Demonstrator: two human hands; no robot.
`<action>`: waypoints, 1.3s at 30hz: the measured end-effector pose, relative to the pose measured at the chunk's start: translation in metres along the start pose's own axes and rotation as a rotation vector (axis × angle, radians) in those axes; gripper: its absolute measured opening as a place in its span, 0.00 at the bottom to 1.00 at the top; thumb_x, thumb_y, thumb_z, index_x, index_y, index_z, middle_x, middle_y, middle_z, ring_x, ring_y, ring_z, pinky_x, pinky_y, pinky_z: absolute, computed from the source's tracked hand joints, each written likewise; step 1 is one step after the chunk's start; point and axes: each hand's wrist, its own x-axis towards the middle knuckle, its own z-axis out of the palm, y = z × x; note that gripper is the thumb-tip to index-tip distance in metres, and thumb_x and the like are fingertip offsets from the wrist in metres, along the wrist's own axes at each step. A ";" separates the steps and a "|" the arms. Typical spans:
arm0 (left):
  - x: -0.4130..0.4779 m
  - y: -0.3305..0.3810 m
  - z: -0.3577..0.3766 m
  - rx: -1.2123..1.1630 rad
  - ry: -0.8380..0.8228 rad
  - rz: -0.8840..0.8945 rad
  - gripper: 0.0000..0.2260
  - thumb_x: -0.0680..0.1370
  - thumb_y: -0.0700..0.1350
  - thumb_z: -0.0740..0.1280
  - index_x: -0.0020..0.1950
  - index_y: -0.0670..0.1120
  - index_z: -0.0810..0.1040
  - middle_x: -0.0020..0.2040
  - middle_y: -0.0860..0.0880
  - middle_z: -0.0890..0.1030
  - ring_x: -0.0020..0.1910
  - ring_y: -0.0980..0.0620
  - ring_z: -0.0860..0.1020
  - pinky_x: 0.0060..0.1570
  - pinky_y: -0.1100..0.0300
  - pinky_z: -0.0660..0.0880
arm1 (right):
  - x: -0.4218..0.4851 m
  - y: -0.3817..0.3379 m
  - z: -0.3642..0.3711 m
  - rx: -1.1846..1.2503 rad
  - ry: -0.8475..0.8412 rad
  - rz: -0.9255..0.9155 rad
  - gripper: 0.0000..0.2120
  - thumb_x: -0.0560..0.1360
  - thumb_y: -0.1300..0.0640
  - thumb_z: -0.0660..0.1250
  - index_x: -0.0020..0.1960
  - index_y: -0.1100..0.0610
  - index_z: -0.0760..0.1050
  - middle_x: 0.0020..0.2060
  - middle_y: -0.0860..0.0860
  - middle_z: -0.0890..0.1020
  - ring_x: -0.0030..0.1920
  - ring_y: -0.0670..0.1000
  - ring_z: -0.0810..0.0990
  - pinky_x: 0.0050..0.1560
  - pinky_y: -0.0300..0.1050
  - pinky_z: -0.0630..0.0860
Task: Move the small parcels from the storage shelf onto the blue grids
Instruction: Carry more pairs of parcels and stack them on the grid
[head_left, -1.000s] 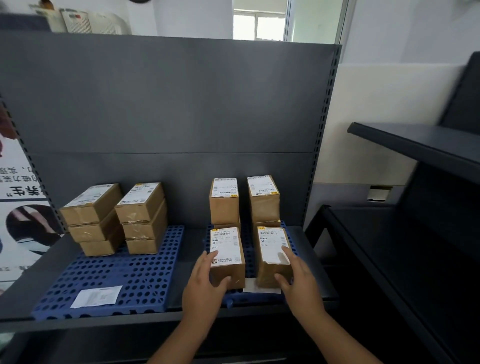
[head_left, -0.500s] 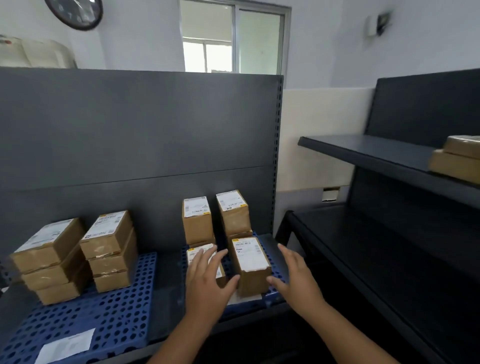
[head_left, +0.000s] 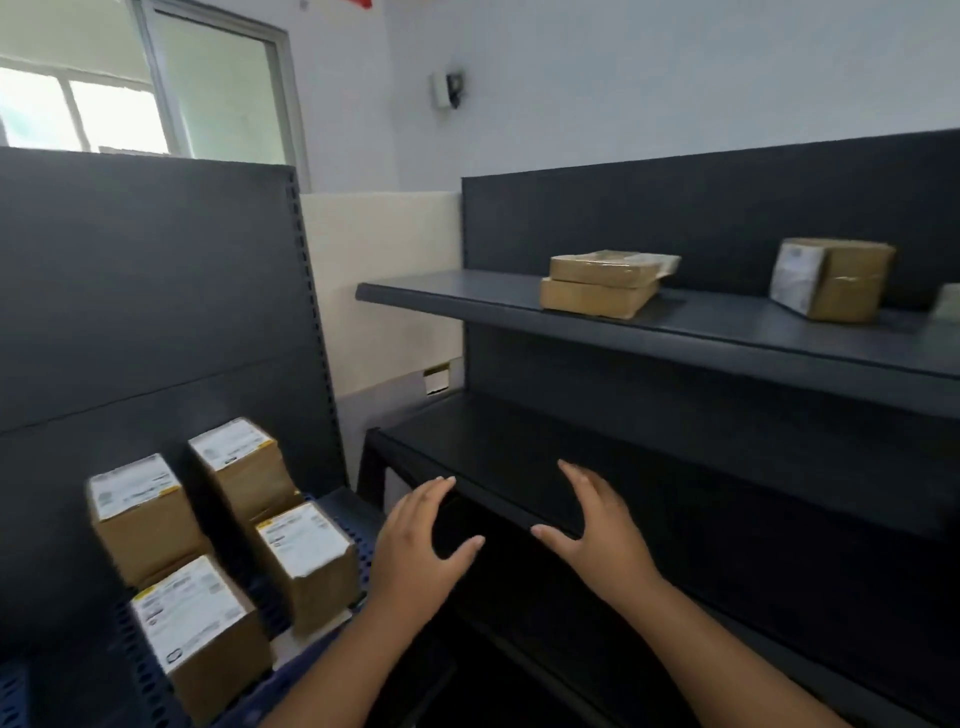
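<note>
Several small brown parcels (head_left: 306, 566) with white labels stand on a blue grid (head_left: 311, 670) at the lower left. My left hand (head_left: 415, 545) and my right hand (head_left: 597, 530) hover open and empty in mid-air, to the right of those parcels, in front of the dark lower shelf (head_left: 519, 467). On the upper storage shelf (head_left: 675, 332) at the right lie two flat parcels stacked (head_left: 597, 286) and a taller parcel (head_left: 831, 280) further right.
A dark grey back panel (head_left: 156, 312) rises behind the blue grid. White wall, a window at top left and a small wall device (head_left: 447, 89) lie beyond. The edge of another pale object shows at the far right (head_left: 948, 301).
My hands let go of the two front parcels and moved right, away from the grid. The view swung right, bringing the storage shelf and its parcels into sight.
</note>
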 end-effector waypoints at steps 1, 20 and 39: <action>0.004 0.013 0.011 -0.024 -0.024 0.027 0.32 0.72 0.63 0.69 0.73 0.54 0.68 0.71 0.58 0.70 0.70 0.56 0.67 0.68 0.56 0.67 | -0.008 0.010 -0.014 -0.013 0.027 0.040 0.42 0.68 0.34 0.69 0.75 0.37 0.52 0.75 0.42 0.60 0.73 0.46 0.60 0.70 0.45 0.63; -0.039 0.310 0.209 -0.403 -0.421 0.413 0.35 0.72 0.62 0.70 0.75 0.55 0.65 0.74 0.53 0.67 0.72 0.56 0.64 0.69 0.58 0.66 | -0.222 0.172 -0.287 -0.329 0.425 0.544 0.41 0.69 0.36 0.69 0.76 0.43 0.55 0.73 0.51 0.63 0.72 0.55 0.63 0.64 0.52 0.72; -0.131 0.535 0.351 -0.554 -0.662 0.391 0.36 0.71 0.59 0.73 0.75 0.59 0.62 0.75 0.53 0.64 0.71 0.52 0.67 0.64 0.55 0.71 | -0.372 0.310 -0.467 -0.353 0.552 0.826 0.41 0.70 0.39 0.71 0.76 0.41 0.53 0.74 0.52 0.61 0.70 0.57 0.67 0.62 0.54 0.74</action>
